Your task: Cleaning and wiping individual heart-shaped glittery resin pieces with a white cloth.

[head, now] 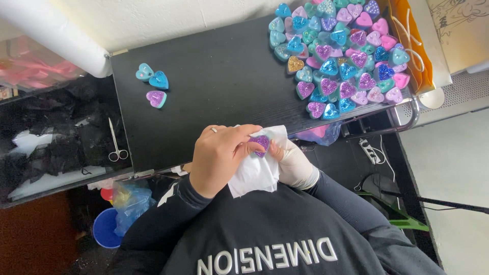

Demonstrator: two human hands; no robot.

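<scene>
Dark sleeves frame the bottom of the view, both arms meeting over the near edge of a black table [219,76]. Left hand [219,160], a ring on one finger, curls its fingers closed over a purple glitter heart [261,142], pinching it against a white cloth [254,170]. Right hand [293,163], in a pale glove, grips the same cloth and heart from the other side, thumb tip touching the heart's edge.

Beyond the fingertips, toward the far right corner of the table, a big heap of hearts [338,56] in blue, teal, pink and purple lies spread out. Far left of the fingers, three separate hearts [153,84] sit together. Scissors [117,142] rest left of the left hand on a dark, cluttered shelf. Below the table stand a blue bucket [106,228] and a power strip [369,151] on the floor.
</scene>
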